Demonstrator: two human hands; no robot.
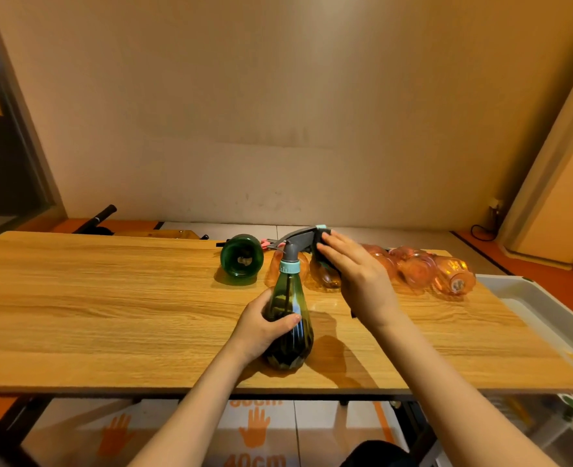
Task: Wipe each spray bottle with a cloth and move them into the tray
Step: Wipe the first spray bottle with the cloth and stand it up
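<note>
Head view, looking down over a wooden table point(110, 315). Near the front middle, a green spray bottle point(288, 328), upright on its base, grey trigger head point(298, 242) at the top with a pale teal collar. Left hand point(265, 326) wrapped round the bottle's lower body, thumb across the near face, fingers curled behind: a firm, closed hold. Right hand point(356, 278) over the back of the trigger head, fingers nearly straight and laid flat, pressing a dark cloth point(325, 251) against it; only slivers of cloth visible at the fingertips and below the wrist, so how much is gripped cannot be told. Behind, a second green bottle point(242, 255) on its side, base toward the camera, near the far edge. To its right, a row of orange bottles point(423, 269) also lying down, packed close and touching one another, partly hidden by the right hand. At the right edge, a white tray point(531, 298) beside the table, rim just past the orange bottles. Below the table front, cardboard boxes point(255, 429) with orange hand prints.
</note>
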